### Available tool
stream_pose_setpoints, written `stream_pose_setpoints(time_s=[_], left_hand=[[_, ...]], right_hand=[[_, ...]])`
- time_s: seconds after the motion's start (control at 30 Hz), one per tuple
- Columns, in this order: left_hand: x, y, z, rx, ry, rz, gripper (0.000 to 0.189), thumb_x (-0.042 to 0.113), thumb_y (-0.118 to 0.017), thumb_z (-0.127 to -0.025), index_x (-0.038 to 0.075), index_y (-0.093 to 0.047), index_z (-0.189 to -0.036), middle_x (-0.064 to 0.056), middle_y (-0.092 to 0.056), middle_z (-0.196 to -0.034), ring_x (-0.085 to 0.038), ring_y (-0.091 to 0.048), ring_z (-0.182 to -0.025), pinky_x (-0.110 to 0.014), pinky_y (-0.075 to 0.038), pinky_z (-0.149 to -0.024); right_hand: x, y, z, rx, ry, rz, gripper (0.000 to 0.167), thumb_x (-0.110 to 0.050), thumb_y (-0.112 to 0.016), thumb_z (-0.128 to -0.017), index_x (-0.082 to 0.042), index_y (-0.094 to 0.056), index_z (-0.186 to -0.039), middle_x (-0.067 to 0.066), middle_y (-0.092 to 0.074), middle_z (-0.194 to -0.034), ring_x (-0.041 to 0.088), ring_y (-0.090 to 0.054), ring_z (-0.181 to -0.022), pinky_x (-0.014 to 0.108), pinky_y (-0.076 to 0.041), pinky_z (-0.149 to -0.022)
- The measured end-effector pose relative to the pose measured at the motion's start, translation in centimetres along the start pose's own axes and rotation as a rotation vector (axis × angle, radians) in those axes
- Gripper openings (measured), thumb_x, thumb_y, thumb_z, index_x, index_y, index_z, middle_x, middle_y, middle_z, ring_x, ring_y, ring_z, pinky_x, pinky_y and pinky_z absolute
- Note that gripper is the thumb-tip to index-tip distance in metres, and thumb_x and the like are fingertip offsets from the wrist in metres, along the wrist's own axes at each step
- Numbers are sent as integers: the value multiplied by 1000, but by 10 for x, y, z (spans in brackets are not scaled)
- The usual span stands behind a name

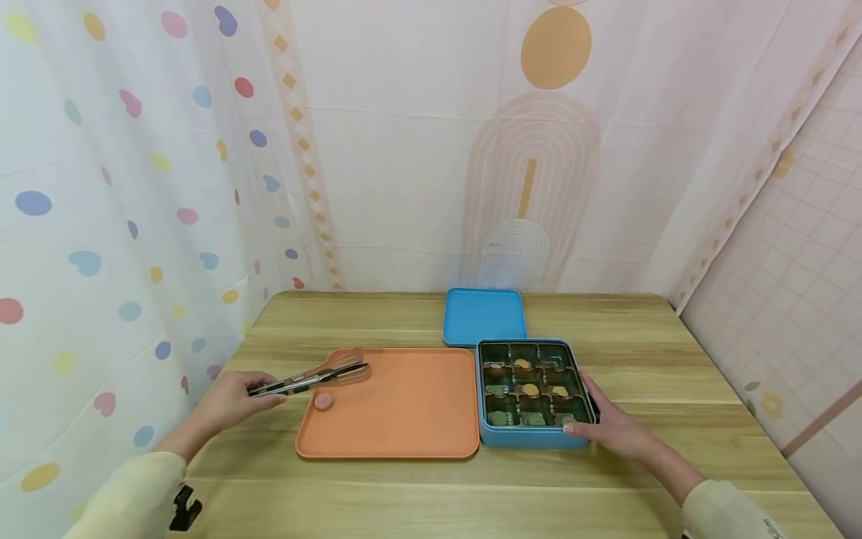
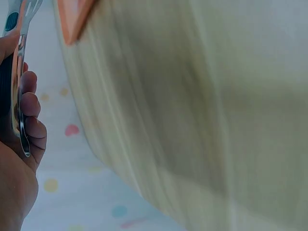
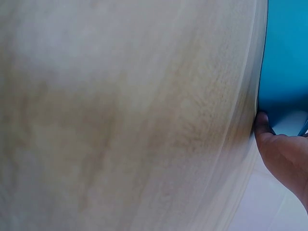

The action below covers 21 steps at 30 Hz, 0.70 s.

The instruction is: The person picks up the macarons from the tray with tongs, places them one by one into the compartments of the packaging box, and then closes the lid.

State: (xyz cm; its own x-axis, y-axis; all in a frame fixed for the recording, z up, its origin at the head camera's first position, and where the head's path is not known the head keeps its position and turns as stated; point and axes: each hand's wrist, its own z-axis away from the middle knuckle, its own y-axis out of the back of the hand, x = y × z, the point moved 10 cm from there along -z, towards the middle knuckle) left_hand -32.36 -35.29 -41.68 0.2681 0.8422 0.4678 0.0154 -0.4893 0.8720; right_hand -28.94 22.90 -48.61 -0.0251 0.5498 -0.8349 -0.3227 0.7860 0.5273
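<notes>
In the head view my left hand (image 1: 236, 400) grips the handles of metal tongs (image 1: 296, 383) with black grips. The tips of the tongs hang over the left end of an orange tray (image 1: 404, 404). Below them a small pink round piece (image 1: 324, 401) lies on the tray. In the left wrist view fingers curl round the tongs (image 2: 19, 91). My right hand (image 1: 616, 427) holds the near right corner of a blue box (image 1: 532, 437), thumb on the front, fingers along the right side. Its dark divided insert holds orange and green pieces, with some compartments hard to make out.
A blue lid (image 1: 483, 316) lies behind the box, near the table's back edge. The tray stands close against the box's left side. Patterned curtains (image 1: 404, 150) hang behind and beside the wooden table (image 1: 404, 494).
</notes>
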Motion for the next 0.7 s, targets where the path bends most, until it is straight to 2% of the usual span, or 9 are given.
stream_pose_setpoints(time_s=[0.2, 0.23, 0.33, 0.43, 0.47, 0.57, 0.7], left_hand=[[-21, 8, 20, -30, 32, -16, 29, 36, -80, -84, 11, -76, -99, 9, -64, -76, -8, -47, -58, -28, -39, -56], [-24, 9, 23, -30, 34, -20, 29, 36, -80, -84, 11, -76, -99, 9, -64, -75, -7, -47, -58, -32, -45, -66], [-31, 13, 31, -40, 38, -43, 30, 36, -80, -84, 10, -76, -99, 9, -62, -73, -7, -45, -56, -33, -44, -63], [-34, 16, 37, -32, 32, -65, 33, 36, -81, -83, 8, -77, -101, 9, -64, -75, -6, -45, -57, -31, -44, -64], [-35, 17, 38, -34, 35, -75, 34, 36, -81, -82, 8, -77, -101, 9, -64, -75, -5, -45, -57, -27, -38, -54], [-36, 19, 42, -31, 22, -84, 34, 35, -82, -81, 8, -77, -101, 10, -63, -73, -4, -44, -56, -26, -38, -55], [-34, 21, 44, -13, -9, -121, 24, 35, -82, -80, 16, -76, -94, 16, -56, -63, -4, -42, -53, -35, -40, -70]], right_hand=[[0, -1, 0, -4, 6, -25, 109, -32, -75, -90, -8, 6, -159, 33, 0, -159, 54, -8, -142, 69, -16, -108], [0, -1, 0, -5, 5, -28, 109, -32, -74, -90, -8, 6, -159, 32, 0, -159, 54, -8, -143, 69, -16, -108], [0, -1, 0, -6, 6, -32, 109, -31, -74, -90, -7, 6, -159, 32, 0, -159, 54, -9, -143, 69, -17, -108], [-1, -1, 0, -5, 12, -45, 108, -30, -74, -90, -7, 6, -159, 33, -1, -159, 54, -12, -142, 68, -18, -108], [-1, -1, 0, -5, 14, -49, 108, -30, -74, -90, -7, 6, -159, 33, -1, -159, 54, -13, -142, 67, -18, -108], [-1, -1, 0, -3, 16, -54, 109, -29, -75, -90, -7, 7, -159, 33, -1, -159, 54, -14, -142, 67, -19, -108], [0, -1, 0, -5, 8, -47, 109, -30, -74, -90, -7, 7, -158, 32, 1, -159, 54, -11, -142, 67, -18, -108]])
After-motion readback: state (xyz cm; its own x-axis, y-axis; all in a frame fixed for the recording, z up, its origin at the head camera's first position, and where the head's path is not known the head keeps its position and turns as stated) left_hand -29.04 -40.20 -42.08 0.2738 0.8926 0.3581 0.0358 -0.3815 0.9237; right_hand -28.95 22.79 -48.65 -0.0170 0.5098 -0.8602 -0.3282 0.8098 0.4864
